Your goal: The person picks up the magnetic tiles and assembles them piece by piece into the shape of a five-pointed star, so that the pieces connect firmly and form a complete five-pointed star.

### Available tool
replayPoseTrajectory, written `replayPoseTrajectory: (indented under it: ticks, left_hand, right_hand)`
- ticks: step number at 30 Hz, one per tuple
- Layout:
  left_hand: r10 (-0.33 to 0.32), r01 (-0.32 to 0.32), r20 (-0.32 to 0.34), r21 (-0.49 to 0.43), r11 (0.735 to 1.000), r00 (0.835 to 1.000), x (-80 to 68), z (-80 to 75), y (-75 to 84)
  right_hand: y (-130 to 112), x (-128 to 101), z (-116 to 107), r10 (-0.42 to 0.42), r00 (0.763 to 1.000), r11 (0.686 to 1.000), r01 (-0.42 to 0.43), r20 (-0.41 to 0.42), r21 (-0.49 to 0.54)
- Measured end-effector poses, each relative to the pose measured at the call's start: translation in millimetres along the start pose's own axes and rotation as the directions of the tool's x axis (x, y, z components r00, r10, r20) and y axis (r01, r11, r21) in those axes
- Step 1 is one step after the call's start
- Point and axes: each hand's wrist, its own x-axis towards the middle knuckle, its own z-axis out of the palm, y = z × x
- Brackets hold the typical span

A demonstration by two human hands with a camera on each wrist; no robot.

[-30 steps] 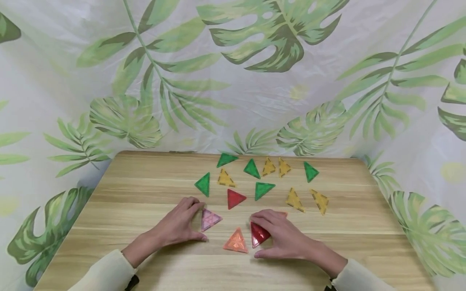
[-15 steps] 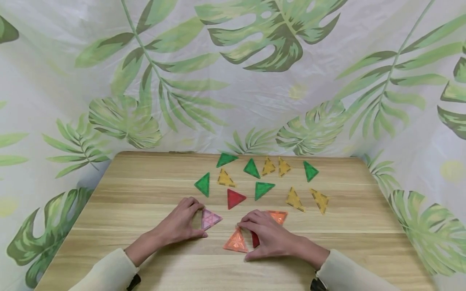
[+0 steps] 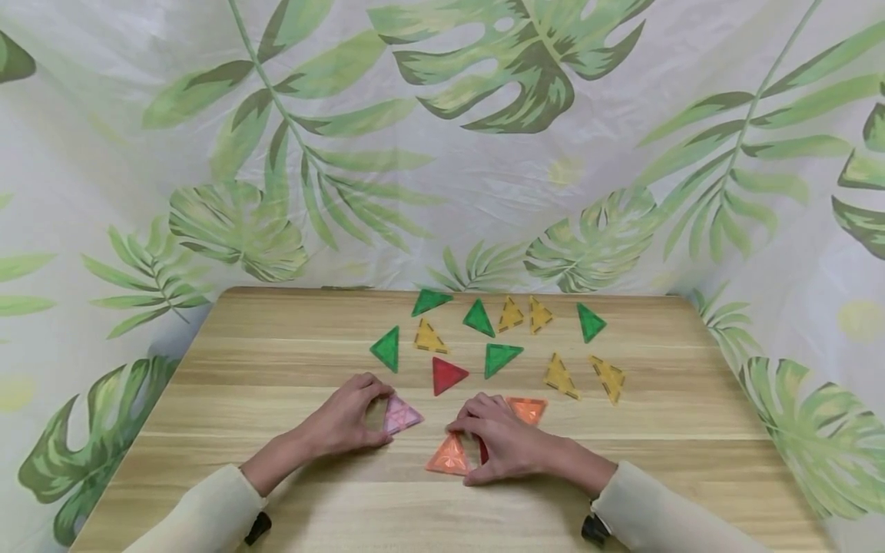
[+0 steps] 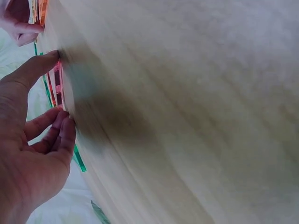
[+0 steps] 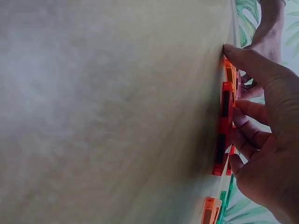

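Note:
On the wooden table, my left hand [image 3: 346, 418] holds a pink-purple triangular magnetic tile [image 3: 403, 416] by its left side, thumb and fingertips at two corners. The left wrist view shows the pink tile [image 4: 58, 84] edge-on between them. My right hand [image 3: 508, 442] reaches over a red triangular tile [image 3: 483, 452], mostly hidden beneath it. Its thumb and fingers pinch the right side of an orange triangular tile [image 3: 448, 456]. In the right wrist view, the red tile [image 5: 224, 126] stands nearer the camera than that orange tile [image 5: 229, 74].
Another orange tile [image 3: 528, 409] lies just beyond my right hand, and a second red tile [image 3: 449, 375] lies between and beyond the hands. Several green tiles [image 3: 477, 318] and yellow tiles [image 3: 430, 336] are scattered toward the back edge. A leaf-patterned curtain [image 3: 442, 177] surrounds the table [image 3: 276, 361].
My right hand has shifted left from the red tile to the orange tile's edge, uncovering the other orange tile. My left thumb has closed in on the pink tile's near corner.

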Motion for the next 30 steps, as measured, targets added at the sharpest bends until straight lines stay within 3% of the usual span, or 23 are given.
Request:
replayPoseTrajectory:
  ticks: [6,14,23,30]
  left_hand:
    - [0.031,-0.021,0.078,-0.124,0.992,0.996,3.8,-5.4,-3.5]
    - [0.074,-0.022,0.191,-0.258,0.966,0.979,7.7,-15.0,-6.9]
    - [0.067,0.042,0.314,-0.327,0.944,0.947,11.3,-22.0,-9.1]
    - [0.106,0.016,0.345,-0.331,0.943,0.933,13.1,-26.1,-11.1]
  right_hand:
    - [-0.2,4.3,-2.3,0.013,1.0,0.999,-0.014,0.026,0.039]
    - [-1.4,5.9,-3.4,-0.004,1.0,0.999,0.003,0.029,0.037]
    - [-0.4,16.0,-5.0,0.013,1.0,0.998,-0.013,0.009,0.056]
    - [4.3,30.7,-7.3,0.019,0.999,0.997,-0.021,0.032,0.078]
